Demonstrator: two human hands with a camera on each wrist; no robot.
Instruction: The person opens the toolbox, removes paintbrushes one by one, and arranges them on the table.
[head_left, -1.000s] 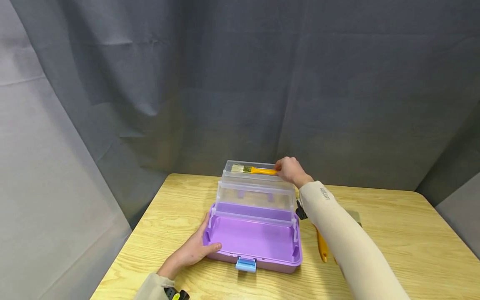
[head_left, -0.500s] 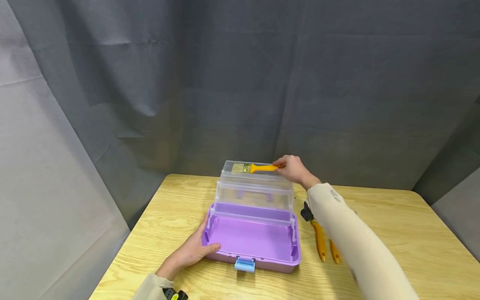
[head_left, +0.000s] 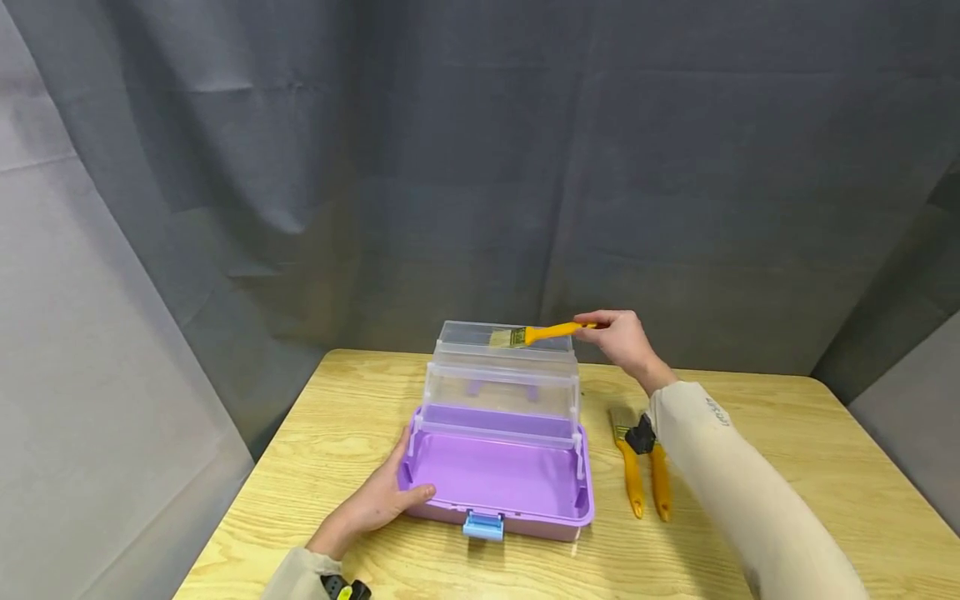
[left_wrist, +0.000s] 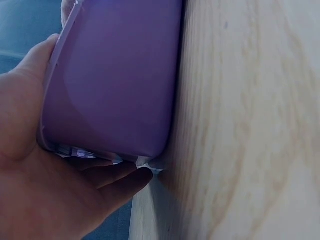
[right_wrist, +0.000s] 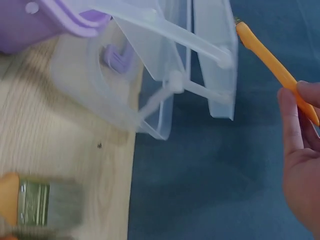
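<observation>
A purple plastic toolbox (head_left: 540, 527) stands open on the table, its clear tiered trays (head_left: 510, 385) raised at the back. My left hand (head_left: 378, 500) grips its left front corner, thumb over the front rim and fingers along the side; in the left wrist view the fingers (left_wrist: 112, 187) wrap under the corner edge. In my right hand (head_left: 626, 342) a paintbrush (head_left: 551, 332) is pinched by the end of its yellow handle. Its pale bristles point left and lie over the top tray, the handle tilted up to the right. The right wrist view hides the bristles behind the trays.
Right of the toolbox, two more yellow-handled paintbrushes lie on the table, a left one (head_left: 632, 475) and a right one (head_left: 661, 483) partly hidden by my wrist camera. A blue latch (head_left: 483, 525) hangs at the toolbox's front. A dark grey curtain (head_left: 465, 167) stands behind the table.
My right hand has moved right, drawing the paintbrush rightward and tilting its handle up out of the top tray. The left hand keeps its hold on the toolbox; the view has shifted slightly.
</observation>
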